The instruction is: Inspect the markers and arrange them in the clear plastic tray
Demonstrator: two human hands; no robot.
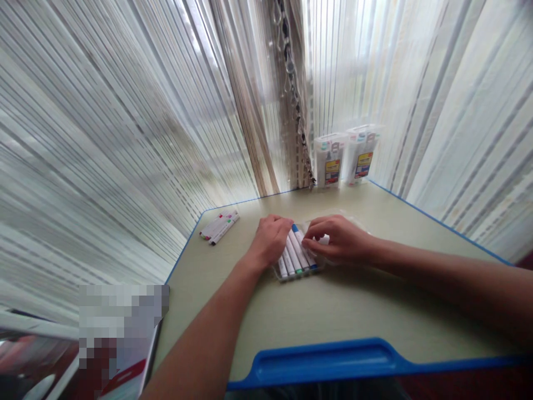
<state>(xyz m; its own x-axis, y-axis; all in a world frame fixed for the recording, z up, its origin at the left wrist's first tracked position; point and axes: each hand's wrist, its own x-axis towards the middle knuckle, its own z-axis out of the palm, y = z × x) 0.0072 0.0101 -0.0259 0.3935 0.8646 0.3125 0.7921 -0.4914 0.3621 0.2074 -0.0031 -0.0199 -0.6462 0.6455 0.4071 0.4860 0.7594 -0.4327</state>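
Lying at frame centre on the worktop (350, 311), the clear case of markers (296, 253) is touched by the left hand (272, 236); right-hand (335, 238) fingers are curled at its right side, grip unclear.

**Curtained surroundings of a pale bench**

Sheer, vertically striped curtains (112, 111) span the background, meeting near the centre at darker brown bands (250, 111). A strand of clear, drop-shaped beads (289, 61) hangs alongside. Diffuse daylight enters through the fabric, brightest toward the top. The bench (341, 311) has a pale, matte top, a thin blue rim (441, 224) and a shallow blue trough (325, 358) at its near edge. Lower left: red and white areas, partly pixelated.
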